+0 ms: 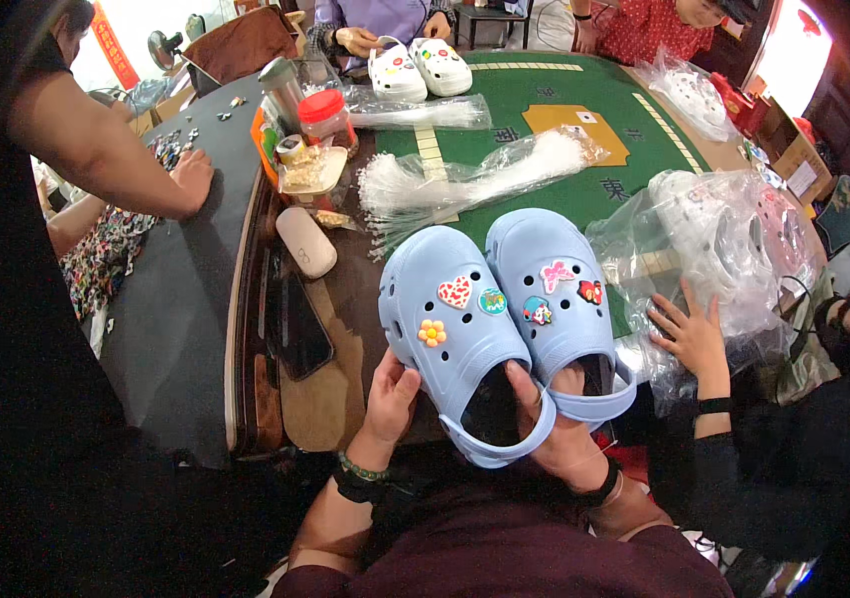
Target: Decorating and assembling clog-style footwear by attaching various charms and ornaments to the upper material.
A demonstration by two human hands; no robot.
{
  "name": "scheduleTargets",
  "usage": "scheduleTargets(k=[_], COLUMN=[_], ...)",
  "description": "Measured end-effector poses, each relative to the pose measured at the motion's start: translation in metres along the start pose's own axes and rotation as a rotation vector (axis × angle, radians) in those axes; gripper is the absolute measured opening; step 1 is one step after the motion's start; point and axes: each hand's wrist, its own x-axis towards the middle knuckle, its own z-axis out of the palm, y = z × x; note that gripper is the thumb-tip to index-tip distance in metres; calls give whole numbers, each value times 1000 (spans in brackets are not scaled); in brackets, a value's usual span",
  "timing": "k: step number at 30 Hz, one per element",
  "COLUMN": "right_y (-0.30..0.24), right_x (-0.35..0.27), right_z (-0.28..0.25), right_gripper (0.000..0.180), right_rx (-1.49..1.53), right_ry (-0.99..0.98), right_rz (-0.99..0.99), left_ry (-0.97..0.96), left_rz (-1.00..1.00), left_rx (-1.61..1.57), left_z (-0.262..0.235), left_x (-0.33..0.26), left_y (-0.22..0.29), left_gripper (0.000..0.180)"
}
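Note:
I hold a pair of light blue clogs side by side, toes pointing away, above the near edge of the table. My left hand [388,411] grips the outer side of the left clog [432,267], thumb against its side. My right hand [563,439] holds the pair at the heel end, its thumb at the left clog's opening and fingers in the right clog [535,241]. The left clog bears a heart charm [454,292], a yellow flower charm [432,333] and a round green one. A pink butterfly charm [556,275] and two others sit on the right clog.
Bundled clear plastic strips [485,184] lie beyond the clogs on the green tabletop [505,90]. Bagged white clogs [709,224] sit at right, under a neighbour's hand [692,334]. A red-lidded jar [325,118] and white case [305,243] stand left. Across, someone handles white clogs [397,75].

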Motion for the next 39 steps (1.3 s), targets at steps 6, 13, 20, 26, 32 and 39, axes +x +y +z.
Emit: scheduleTargets(k=[6,13,20,26,32,39], right_y=[-4,-4,-1,9,4,1], right_x=[1,5,16,22,22,21], right_z=[3,-2,-2,-2,-2,-4], right_gripper=[78,73,64,66,66,67], right_rx=[7,18,-22,36,83,-7], right_ry=[-55,-117,-140,-104,-121,-102], right_rz=[13,75,83,69,86,79], left_ry=[1,-17,18,30,83,68], left_rz=[10,29,5,-4,14,21], left_rx=[4,89,-12,18,17,6], left_z=[-2,2,4,3,3,2], left_x=[-1,2,4,4,0,4], left_y=[1,3,1,-2,0,-3], left_gripper=[81,83,75,71,69,67])
